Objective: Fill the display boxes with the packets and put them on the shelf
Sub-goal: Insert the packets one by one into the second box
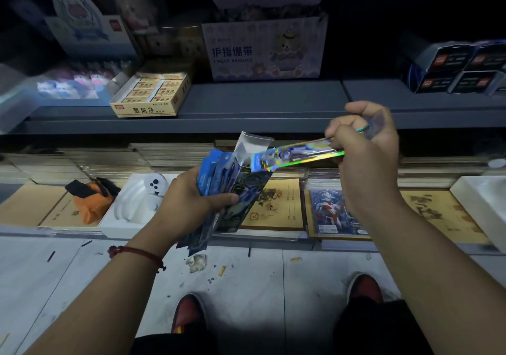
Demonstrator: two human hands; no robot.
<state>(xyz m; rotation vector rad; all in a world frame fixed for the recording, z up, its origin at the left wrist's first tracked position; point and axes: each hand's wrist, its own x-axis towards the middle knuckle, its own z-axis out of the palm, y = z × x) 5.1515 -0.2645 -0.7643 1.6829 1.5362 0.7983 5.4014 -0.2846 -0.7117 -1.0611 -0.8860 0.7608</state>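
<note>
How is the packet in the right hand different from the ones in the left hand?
The right hand pinches one packet; the left hand grips a whole bunch of packets. The single packet lies almost sideways and flashes rainbow colours; the bunch stands tilted, fanned out, dark blue. Both are flat, bluish and held in the air.

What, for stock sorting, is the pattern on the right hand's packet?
The packet is rainbow holographic foil with blue print; head view.
</note>
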